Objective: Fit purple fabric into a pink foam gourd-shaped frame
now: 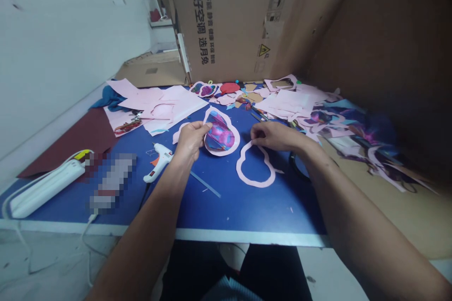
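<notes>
My left hand (193,140) pinches the left edge of a gourd-shaped cutout (222,134), its middle a shiny purple and blue pattern with a pale pink border. To the right, my right hand (266,134) has its fingers closed on the top of a thin pink gourd-shaped ring (255,182), which hangs down over the blue table. Partly behind my left hand lies another pink piece (178,132). A white hot glue gun (158,162) rests left of my left wrist, and a clear glue stick (205,184) lies below the hands.
Pink sheets (173,108) lie at the back left, above a maroon sheet (70,143). Scraps (296,103) and patterned offcuts (367,136) pile up at the right. A white power strip (45,190) sits at the left edge. Cardboard boxes (233,23) wall off the back. Black scissor handles (298,167) show beside my right forearm.
</notes>
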Tool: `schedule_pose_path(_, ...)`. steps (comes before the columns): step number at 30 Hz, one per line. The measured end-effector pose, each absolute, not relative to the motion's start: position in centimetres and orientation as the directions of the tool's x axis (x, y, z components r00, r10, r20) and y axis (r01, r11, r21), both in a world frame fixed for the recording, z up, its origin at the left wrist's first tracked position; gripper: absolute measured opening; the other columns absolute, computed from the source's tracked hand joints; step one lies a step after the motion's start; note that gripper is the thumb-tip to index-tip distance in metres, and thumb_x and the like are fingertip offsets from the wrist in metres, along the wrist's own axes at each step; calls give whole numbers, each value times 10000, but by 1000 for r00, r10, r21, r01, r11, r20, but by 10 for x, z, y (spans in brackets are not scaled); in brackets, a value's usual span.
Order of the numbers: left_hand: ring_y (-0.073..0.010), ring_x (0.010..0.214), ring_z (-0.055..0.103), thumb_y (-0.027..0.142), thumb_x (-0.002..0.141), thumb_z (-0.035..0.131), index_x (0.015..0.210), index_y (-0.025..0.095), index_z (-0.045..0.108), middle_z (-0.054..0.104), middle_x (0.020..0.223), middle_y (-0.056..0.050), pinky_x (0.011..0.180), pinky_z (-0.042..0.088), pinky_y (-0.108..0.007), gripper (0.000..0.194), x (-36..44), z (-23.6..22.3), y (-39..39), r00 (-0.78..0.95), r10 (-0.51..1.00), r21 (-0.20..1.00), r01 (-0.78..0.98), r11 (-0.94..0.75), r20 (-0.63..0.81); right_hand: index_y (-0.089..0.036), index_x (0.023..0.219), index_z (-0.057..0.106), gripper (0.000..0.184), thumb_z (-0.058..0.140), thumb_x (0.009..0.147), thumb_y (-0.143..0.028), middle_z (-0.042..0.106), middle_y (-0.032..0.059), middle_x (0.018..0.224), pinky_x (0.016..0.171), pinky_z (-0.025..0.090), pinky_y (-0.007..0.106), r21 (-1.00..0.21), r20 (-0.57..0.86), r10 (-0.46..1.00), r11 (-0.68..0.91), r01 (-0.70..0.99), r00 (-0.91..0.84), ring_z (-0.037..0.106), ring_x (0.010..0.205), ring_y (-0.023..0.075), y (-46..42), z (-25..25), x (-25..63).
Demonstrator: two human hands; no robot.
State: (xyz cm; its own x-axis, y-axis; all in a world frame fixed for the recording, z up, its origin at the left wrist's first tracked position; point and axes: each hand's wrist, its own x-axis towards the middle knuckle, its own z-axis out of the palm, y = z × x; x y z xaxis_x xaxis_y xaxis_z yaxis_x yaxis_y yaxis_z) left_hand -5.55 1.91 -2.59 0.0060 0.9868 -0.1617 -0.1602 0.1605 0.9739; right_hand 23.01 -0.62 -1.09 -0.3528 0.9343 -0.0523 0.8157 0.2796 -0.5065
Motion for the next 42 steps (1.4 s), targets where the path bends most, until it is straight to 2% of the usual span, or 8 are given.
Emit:
schedule_pose_path(4,-82,439,497,265,809,908,667,184,678,628,566,19,452,372,-221,282,-55,-25,18,1,990,977,-160,141,-143,-241,865,714,133,767,863,-363,724,3,784,685,470,312,-733,7,947,224,642,-322,626,723,192,-14,0,236)
schedule_pose_path(7,-80,435,480,249,831,874,658,186,670,622,563,18,440,353,-222,274,-55,-25,18,-2,990,978,-156,137,-139,-235,878,725,232,814,853,-448,733,12,799,688,475,320,-828,69,954,218,516,-292,633,737,193,-21,11,235)
schedule_pose_path(10,-82,437,487,253,824,881,663,187,674,626,571,15,440,363,-225,270,-56,-25,18,-7,989,976,-161,144,-147,-223,863,727,310,862,847,-501,712,17,763,652,461,319,-884,122,962,218,414,-246,610,688,176,-30,24,234)
schedule_pose_path(14,-78,432,476,297,762,939,659,184,672,608,561,23,429,338,-217,308,-54,-26,18,-2,990,977,-162,136,-139,-209,870,732,439,944,794,-585,683,8,718,598,460,309,-940,90,953,177,291,-290,584,609,149,-43,42,235)
schedule_pose_path(21,-83,477,485,330,704,940,663,171,695,620,577,20,485,365,-225,295,-41,-27,8,64,991,982,-145,123,-115,-197,869,777,402,1017,759,-499,677,3,733,562,422,267,-963,173,920,233,137,-351,556,626,119,-63,63,226)
schedule_pose_path(25,-80,489,436,361,741,909,665,179,698,587,576,30,485,288,-237,289,-34,-32,2,107,992,993,-82,83,-74,-196,842,782,410,991,781,-543,698,18,747,581,441,283,-953,180,896,261,153,-406,579,650,137,-63,71,206)
schedule_pose_path(29,-92,526,466,420,737,913,690,178,721,621,616,17,514,306,-239,312,-29,-32,-4,199,978,994,-73,82,-66,-201,827,788,378,954,806,-540,700,11,734,598,449,292,-919,164,882,299,256,-442,580,655,146,-44,70,188)
schedule_pose_path(42,-81,517,421,453,655,993,635,179,684,591,570,31,528,286,-240,413,-21,-27,-11,233,970,990,-101,102,-77,-231,709,780,318,916,796,-505,733,61,808,773,528,369,-814,317,920,389,433,-231,657,806,223,1,40,183)
